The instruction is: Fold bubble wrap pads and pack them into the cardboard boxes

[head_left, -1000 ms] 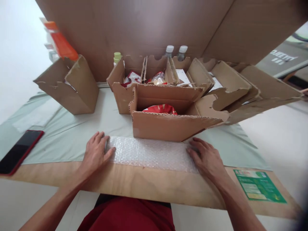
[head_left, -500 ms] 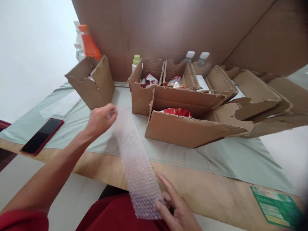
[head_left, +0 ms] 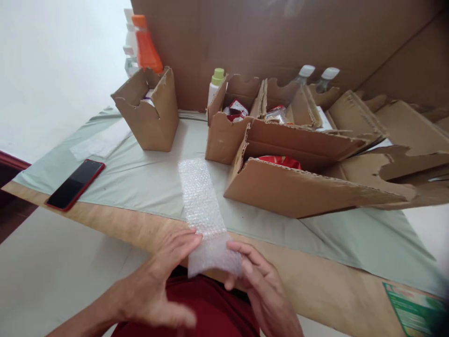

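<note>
Bubble wrap strip [head_left: 203,206], turned since a second ago, now runs away from me; my left hand [head_left: 164,276] and right hand [head_left: 259,285] pinch its near end, ready for rolling.

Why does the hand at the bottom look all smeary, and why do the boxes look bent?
In the head view the left hand is smeared by motion blur, while the bubble wrap and phone stay fairly sharp. The wide lens stretches the cardboard boxes towards the right edge. The light is soft, with faint shadows and a washed-out white wall.
</note>
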A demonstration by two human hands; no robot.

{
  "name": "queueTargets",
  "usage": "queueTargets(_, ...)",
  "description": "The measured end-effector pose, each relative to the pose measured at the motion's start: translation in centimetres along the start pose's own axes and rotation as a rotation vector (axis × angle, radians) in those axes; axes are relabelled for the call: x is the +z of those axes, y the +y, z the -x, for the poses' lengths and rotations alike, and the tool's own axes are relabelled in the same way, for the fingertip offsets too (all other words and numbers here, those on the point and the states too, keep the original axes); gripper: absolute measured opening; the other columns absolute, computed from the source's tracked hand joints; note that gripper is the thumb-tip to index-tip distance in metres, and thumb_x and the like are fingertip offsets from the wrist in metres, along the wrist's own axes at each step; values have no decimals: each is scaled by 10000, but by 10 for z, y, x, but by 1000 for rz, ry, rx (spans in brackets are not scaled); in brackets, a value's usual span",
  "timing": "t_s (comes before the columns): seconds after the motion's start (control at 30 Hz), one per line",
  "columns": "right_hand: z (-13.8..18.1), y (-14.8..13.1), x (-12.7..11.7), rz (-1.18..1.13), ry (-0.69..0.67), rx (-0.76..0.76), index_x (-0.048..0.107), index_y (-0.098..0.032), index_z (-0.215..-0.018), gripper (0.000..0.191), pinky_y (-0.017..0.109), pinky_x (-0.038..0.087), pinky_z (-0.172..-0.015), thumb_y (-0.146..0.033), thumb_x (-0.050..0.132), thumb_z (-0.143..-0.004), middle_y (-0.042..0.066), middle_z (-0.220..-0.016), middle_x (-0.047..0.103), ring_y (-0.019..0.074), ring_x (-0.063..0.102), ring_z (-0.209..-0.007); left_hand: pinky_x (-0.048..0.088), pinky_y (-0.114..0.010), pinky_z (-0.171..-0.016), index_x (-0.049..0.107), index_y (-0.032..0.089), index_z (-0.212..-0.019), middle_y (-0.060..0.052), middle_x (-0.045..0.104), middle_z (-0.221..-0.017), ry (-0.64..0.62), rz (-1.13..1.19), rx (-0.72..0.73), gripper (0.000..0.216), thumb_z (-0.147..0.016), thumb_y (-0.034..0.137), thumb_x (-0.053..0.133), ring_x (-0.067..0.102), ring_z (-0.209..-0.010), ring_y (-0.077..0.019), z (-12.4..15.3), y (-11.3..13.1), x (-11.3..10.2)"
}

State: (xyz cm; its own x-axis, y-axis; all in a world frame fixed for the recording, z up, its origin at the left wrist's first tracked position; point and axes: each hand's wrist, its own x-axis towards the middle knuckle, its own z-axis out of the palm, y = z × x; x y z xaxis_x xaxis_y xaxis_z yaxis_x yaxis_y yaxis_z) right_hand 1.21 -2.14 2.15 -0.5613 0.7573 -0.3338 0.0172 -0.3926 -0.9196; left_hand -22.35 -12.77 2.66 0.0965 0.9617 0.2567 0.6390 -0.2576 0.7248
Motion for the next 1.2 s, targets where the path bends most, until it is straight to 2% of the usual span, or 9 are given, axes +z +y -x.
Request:
queueTargets(0.1, -18, -5, 7, 10, -22, -140, 518, -227, -1442, 589, 348, 609, -661, -592, 556, -982, 142, -1097, 756, 252, 748, -864, 617, -362, -881, 510, 265, -1428, -72, 759, -1097, 262, -71, -214, 466, -967, 236, 570, 741, -991, -215, -22, -12, 15)
queueTargets(0.2, -25, -6, 0, 222, 70, -313, 444, -269, -1507, 513, 317, 620, -652, -439, 543, -1033, 91, -1040, 761, 206, 748, -807, 596, -321, -739, 518, 196, -1423, -4, 731, -828, 292, -122, -334, 504, -920, 204, 554, 712, -757, -183, -45, -32, 18)
queueTargets(0.3, -26, -6, -11, 686, 135, -591, 641, -266, -1316, 317, 360, 623, -829, -245, 587, -1005, 78, -1050, 760, 217, 734, -936, 563, -316, -716, 487, 194, -1464, 21, 708, -782, 277, -207, -338, 579, -891, 205, 565, 687, -725, -181, -51, -45, 16)
queueTargets(0.4, -35, -7, -14, 1094, 69, -843, 648, -243, -1315, 393, 453, 568, -979, -113, 551, -957, 120, -1289, 703, 275, 657, -1192, 539, -314, -710, 482, 212, -1470, 27, 702, -767, 297, -295, -297, 585, -892, 184, 568, 669, -710, -183, -51, -51, 18)
queueTargets(0.53, -60, -1, -7, 1409, -78, -911, 629, -182, -1335, 470, 520, 513, -1013, -33, 504, -907, 167, -1480, 588, 339, 506, -1402, 532, -338, -723, 465, 203, -1475, 13, 694, -769, 303, -424, -248, 573, -914, 162, 576, 645, -703, -200, -56, -57, 23)
queueTargets(0.7, -78, 3, -4, 1440, -150, -895, 700, -188, -1209, 403, 506, 491, -1008, -11, 507, -903, 133, -1357, 690, 318, 573, -1324, 557, -418, -838, 482, 192, -1435, -109, 702, -1055, 386, -477, -112, 485, -967, 235, 603, 666, -943, -267, -52, -47, 15)
queueTargets(0.8, -72, -5, -2, 1365, -164, -880, 702, -190, -1206, 403, 475, 489, -986, -10, 499, -907, 120, -1235, 741, 280, 652, -1172, 531, -460, -961, 526, 220, -1394, -137, 682, -1208, 302, -383, -2, 462, -946, 234, 638, 643, -1115, -295, -38, -30, 11)
queueTargets(1.0, -60, -23, 4, 1213, -219, -639, 704, -221, -1201, 298, 375, 533, -806, -160, 476, -1019, 54, -954, 784, 220, 697, -832, 544, -339, -730, 639, 194, -1203, -43, 722, -864, 279, -220, -54, 264, -964, 124, 553, 658, -788, -196, -23, -22, 24)
queueTargets(1.2, -50, -11, -3, 1260, 53, -983, 635, -184, -1249, 257, 433, 486, -951, -161, 568, -1003, 135, -1211, 728, 277, 641, -1153, 520, -316, -653, 677, 167, -1150, -20, 667, -752, 303, -291, -174, 223, -960, 172, 560, 639, -700, -192, -29, -35, 27)
